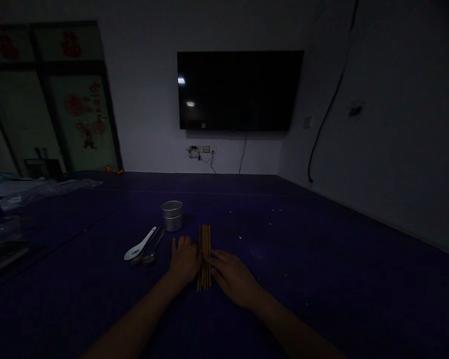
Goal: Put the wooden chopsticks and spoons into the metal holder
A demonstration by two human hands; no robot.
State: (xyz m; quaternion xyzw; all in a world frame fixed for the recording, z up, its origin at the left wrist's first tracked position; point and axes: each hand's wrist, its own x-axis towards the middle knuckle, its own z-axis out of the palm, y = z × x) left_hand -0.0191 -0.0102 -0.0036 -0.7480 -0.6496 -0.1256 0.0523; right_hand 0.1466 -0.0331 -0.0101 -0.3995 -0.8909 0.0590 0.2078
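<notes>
Between the left hand (186,261) and the right hand (234,280), on the dark purple surface (322,259), a bundle of slim brown sticks (205,241) lies pointing roughly toward twelve o'clock. The left hand touches it from nine o'clock with bent fingers, the right hand from four o'clock with fingers reaching its side; whether either grip closes round any sticks cannot be told. The near ends look uneven, so harder pressure from one side could make some sticks roll over others or fan apart. From the bundle, a metal cup (172,219) stands upright near eleven o'clock, and a white spoon (137,250) lies beside metal spoons (149,259) between nine and ten; a careless leftward sweep could knock these.
</notes>
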